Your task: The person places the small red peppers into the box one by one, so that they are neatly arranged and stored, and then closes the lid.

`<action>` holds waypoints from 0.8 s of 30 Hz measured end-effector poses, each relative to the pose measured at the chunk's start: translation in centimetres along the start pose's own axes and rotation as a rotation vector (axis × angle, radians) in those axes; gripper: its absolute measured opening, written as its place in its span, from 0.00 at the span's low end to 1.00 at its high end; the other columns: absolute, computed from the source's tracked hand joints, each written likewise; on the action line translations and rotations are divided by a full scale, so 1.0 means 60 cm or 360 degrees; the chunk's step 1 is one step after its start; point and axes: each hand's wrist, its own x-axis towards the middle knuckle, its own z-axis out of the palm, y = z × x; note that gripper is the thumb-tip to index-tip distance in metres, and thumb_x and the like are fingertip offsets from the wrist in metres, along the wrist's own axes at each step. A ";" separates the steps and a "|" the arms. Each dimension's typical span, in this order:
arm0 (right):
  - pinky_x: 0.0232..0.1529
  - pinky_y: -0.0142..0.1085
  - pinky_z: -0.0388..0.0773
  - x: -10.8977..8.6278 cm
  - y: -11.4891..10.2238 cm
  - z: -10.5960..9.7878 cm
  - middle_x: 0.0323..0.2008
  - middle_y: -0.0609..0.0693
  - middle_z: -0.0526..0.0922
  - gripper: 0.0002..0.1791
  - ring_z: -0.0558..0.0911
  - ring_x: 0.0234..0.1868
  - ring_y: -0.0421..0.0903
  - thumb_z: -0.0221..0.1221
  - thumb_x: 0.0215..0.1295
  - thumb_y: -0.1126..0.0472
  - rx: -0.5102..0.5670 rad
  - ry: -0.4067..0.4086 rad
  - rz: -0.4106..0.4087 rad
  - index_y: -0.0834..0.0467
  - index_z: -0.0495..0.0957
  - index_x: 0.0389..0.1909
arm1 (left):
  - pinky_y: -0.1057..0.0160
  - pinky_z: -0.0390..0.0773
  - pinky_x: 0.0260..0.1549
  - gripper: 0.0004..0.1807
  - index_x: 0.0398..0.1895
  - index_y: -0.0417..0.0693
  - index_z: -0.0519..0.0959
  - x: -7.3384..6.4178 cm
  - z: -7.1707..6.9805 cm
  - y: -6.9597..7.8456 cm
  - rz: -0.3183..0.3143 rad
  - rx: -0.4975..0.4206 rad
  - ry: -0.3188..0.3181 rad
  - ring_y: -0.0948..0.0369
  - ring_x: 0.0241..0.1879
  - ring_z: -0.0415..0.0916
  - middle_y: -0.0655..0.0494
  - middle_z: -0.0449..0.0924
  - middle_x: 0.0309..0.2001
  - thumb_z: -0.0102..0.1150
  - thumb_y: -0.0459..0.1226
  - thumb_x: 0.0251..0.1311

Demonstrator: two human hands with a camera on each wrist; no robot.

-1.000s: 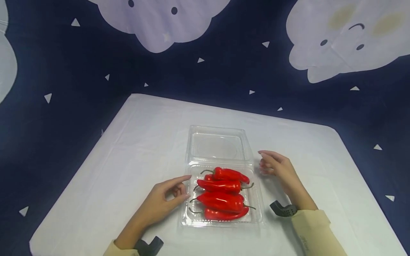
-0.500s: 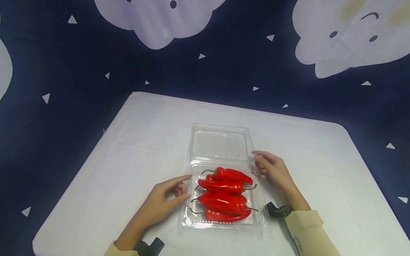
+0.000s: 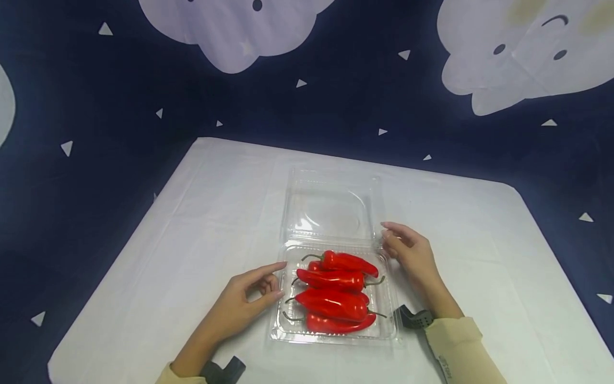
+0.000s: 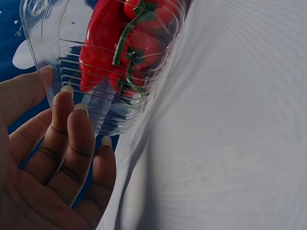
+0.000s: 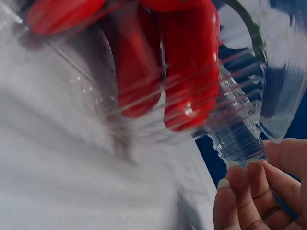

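In the head view, a clear plastic clamshell box has its base [image 3: 288, 337] on the table, with several red peppers [image 3: 331, 304] lying crosswise inside. Its lid [image 3: 326, 210] stands tipped up at the far side. My right hand [image 3: 410, 250] is at the lid's right edge near the hinge, thumb and fingertips pinching the plastic, as the right wrist view shows. My left hand [image 3: 247, 293] is at the base's left side, thumb and forefinger spread, fingertips touching the rim. Close up in the left wrist view, green stems [image 4: 127, 36] show through the ribbed wall.
A white cloth-covered table [image 3: 230, 186] carries the box. Behind it hangs a dark blue backdrop [image 3: 336, 112] with clouds and small triangles. A black camera mount [image 3: 417, 317] sits on the right wrist, another mount [image 3: 223, 369] on the left.
My right hand has moved left to the lid's edge, and the lid has tipped upward from lying lower. The left hand and the peppers keep their places.
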 end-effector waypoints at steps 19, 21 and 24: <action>0.40 0.31 0.85 -0.029 -0.020 0.008 0.41 0.53 0.85 0.16 0.86 0.40 0.39 0.65 0.69 0.67 0.0049 0.0229 -0.0371 0.69 0.78 0.55 | 0.65 0.81 0.42 0.29 0.67 0.48 0.77 0.000 -0.003 0.001 0.0036 -0.0007 -0.0025 0.62 0.36 0.79 0.65 0.81 0.34 0.71 0.38 0.63; 0.41 0.31 0.84 -0.033 -0.022 0.008 0.42 0.54 0.85 0.16 0.86 0.41 0.40 0.65 0.68 0.69 0.0037 0.0231 -0.0404 0.69 0.78 0.54 | 0.65 0.81 0.42 0.29 0.67 0.48 0.77 0.000 -0.004 0.002 0.0029 -0.0005 -0.0025 0.62 0.36 0.79 0.65 0.81 0.34 0.71 0.38 0.63; 0.42 0.32 0.85 -0.041 -0.026 0.007 0.43 0.54 0.84 0.14 0.85 0.43 0.42 0.66 0.66 0.71 0.0061 0.0249 -0.0425 0.69 0.78 0.51 | 0.65 0.81 0.43 0.29 0.67 0.48 0.77 0.000 -0.005 0.002 0.0022 -0.0006 -0.0024 0.62 0.36 0.79 0.65 0.80 0.34 0.71 0.38 0.63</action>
